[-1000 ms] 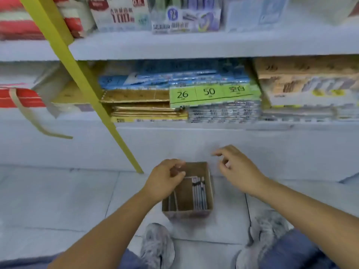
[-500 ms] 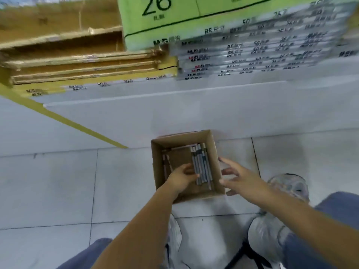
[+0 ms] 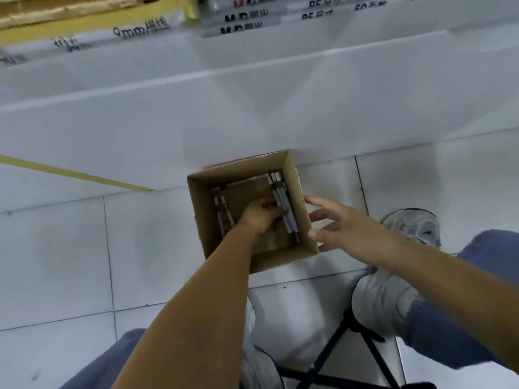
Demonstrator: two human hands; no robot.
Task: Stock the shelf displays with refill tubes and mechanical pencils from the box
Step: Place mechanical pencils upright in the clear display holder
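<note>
Head view: pencils [image 3: 280, 197] were gripped by the left hand [image 3: 259, 219], right hand [image 3: 346, 230] spread wide at the box's [image 3: 200, 209] 3 o'clock; loose ones could be dropped.

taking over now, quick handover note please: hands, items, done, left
Left hand: inside the open brown cardboard box, fingers curled on the bundle of grey pencils along its right wall.
Right hand: open, holding nothing, beside the box's outer right wall.
Thin pinkish tubes lie along the left wall.
Done: nothing seen out of the box.
Left: move pencils and tubes to the shelf displays (not in view).
</note>
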